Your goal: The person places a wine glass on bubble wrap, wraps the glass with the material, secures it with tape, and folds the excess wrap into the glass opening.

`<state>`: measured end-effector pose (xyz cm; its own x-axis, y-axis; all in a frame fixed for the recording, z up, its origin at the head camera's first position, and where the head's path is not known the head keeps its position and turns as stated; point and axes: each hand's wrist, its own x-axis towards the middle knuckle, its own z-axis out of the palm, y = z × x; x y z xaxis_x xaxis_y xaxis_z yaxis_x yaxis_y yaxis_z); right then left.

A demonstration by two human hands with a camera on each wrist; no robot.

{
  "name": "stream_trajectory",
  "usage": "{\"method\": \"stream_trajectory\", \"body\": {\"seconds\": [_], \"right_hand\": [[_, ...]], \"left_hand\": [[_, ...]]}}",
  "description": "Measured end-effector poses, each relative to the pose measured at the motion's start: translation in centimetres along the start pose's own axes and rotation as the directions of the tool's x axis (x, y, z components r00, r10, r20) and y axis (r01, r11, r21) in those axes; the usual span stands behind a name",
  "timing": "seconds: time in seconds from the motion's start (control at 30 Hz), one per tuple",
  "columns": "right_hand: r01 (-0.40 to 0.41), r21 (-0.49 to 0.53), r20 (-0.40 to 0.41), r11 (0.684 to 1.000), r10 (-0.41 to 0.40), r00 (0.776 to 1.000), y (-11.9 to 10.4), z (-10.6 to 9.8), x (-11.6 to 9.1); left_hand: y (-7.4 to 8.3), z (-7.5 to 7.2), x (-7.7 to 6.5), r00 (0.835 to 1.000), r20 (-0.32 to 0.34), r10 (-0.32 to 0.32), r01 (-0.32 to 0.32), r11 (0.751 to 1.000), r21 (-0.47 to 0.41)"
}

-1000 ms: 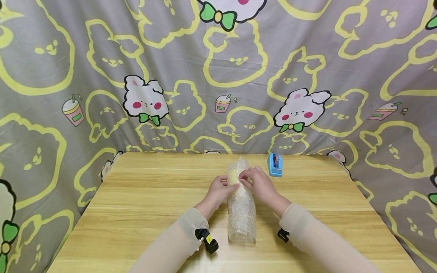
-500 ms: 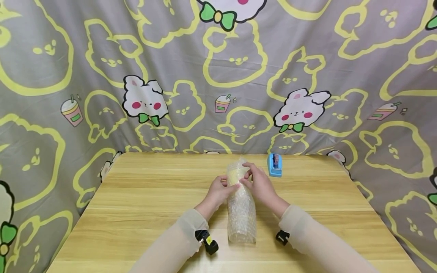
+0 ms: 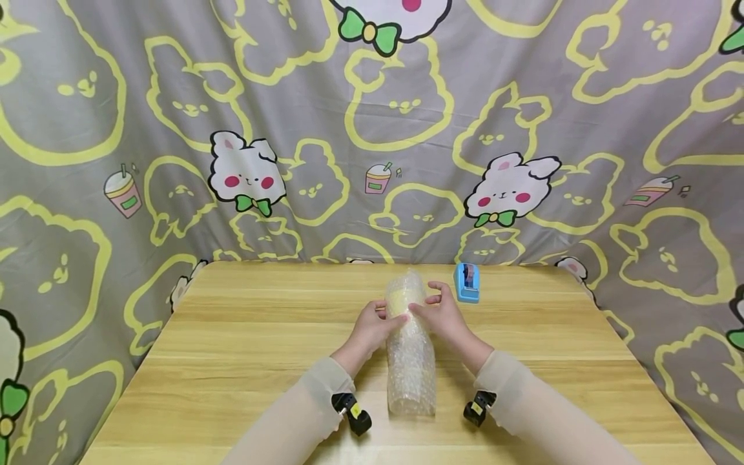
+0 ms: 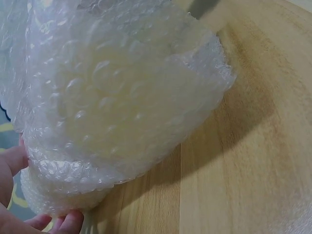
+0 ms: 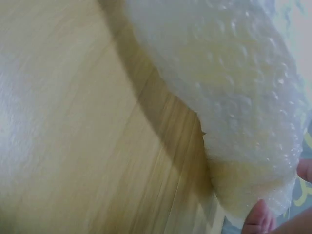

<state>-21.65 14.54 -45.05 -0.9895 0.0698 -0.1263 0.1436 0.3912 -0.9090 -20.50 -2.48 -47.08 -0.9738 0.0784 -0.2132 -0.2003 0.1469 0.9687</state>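
Note:
A long bundle in clear bubble wrap [image 3: 411, 368] lies lengthwise on the table, with something pale yellow faintly visible inside. My left hand [image 3: 370, 329] grips the bundle's far half from the left, its thumb on top. In the left wrist view, the fingertips [image 4: 72, 222] curl under the narrow end of the bubble wrap [image 4: 107, 102]. My right hand [image 3: 447, 320] holds the opposite side, thumb on top near the left thumb, index finger raised away. In the right wrist view, its fingertips [image 5: 259, 217] touch the narrow end of the bubble wrap [image 5: 248, 117].
A blue tape dispenser [image 3: 467, 284] with a roll of tape stands near the table's far edge, right of the bundle. The wooden table [image 3: 244, 342] meets a grey cartoon-print curtain [image 3: 325, 187] behind and at both sides.
My right hand's fingers have moved off the top of the wrap to its right side and spread, leaving the thumb on it. The left hand and bundle stay in place.

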Motion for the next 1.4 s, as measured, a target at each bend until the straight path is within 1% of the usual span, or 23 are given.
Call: {"method": "stream_trajectory", "body": {"seconds": [0.1, 0.2, 0.33, 0.43, 0.53, 0.63, 0.97, 1.07, 1.17, 1.4], "right_hand": [[-0.057, 0.043, 0.033, 0.997, 0.056, 0.998, 0.2, -0.1, 0.2], [-0.128, 0.113, 0.102, 0.985, 0.117, 0.988, 0.5, -0.1, 0.4], [-0.249, 0.199, 0.207, 0.948, 0.207, 0.956, 1.0, 0.1, 0.5], [-0.291, 0.247, 0.261, 0.924, 0.226, 0.938, 1.3, 0.2, 0.6], [-0.284, 0.263, 0.295, 0.922, 0.204, 0.934, 1.5, 0.2, 0.5], [-0.274, 0.257, 0.307, 0.927, 0.191, 0.932, 1.7, 0.0, 0.6], [-0.276, 0.263, 0.304, 0.924, 0.192, 0.933, 1.8, 0.0, 0.6], [-0.277, 0.275, 0.297, 0.921, 0.193, 0.935, 1.8, 0.1, 0.5], [-0.269, 0.283, 0.299, 0.921, 0.181, 0.937, 1.7, 0.1, 0.5], [-0.267, 0.290, 0.287, 0.919, 0.182, 0.940, 1.6, 0.1, 0.4]], "left_hand": [[-0.1, -0.1, 0.0, 1.000, 0.006, 0.008, -0.008, 1.000, -0.009], [-0.3, -0.3, 0.1, 1.000, 0.019, 0.009, -0.008, 0.999, -0.054], [-0.6, -0.5, 0.2, 0.999, 0.051, -0.008, 0.015, 0.990, -0.140], [-0.7, -0.6, 0.2, 0.998, 0.067, -0.017, 0.029, 0.983, -0.180], [-0.5, -0.6, 0.2, 0.997, 0.074, -0.022, 0.036, 0.981, -0.193], [-0.4, -0.7, 0.2, 0.996, 0.082, -0.024, 0.039, 0.981, -0.191], [0.1, -0.7, 0.1, 0.991, 0.108, -0.077, 0.099, 0.971, -0.216], [0.5, -0.6, 0.0, 0.990, 0.100, -0.097, 0.116, 0.972, -0.202], [0.9, -0.5, -0.1, 0.991, 0.075, -0.110, 0.121, 0.978, -0.171], [1.2, 0.0, 0.0, 0.996, 0.005, -0.091, 0.091, 0.991, -0.095]]}}
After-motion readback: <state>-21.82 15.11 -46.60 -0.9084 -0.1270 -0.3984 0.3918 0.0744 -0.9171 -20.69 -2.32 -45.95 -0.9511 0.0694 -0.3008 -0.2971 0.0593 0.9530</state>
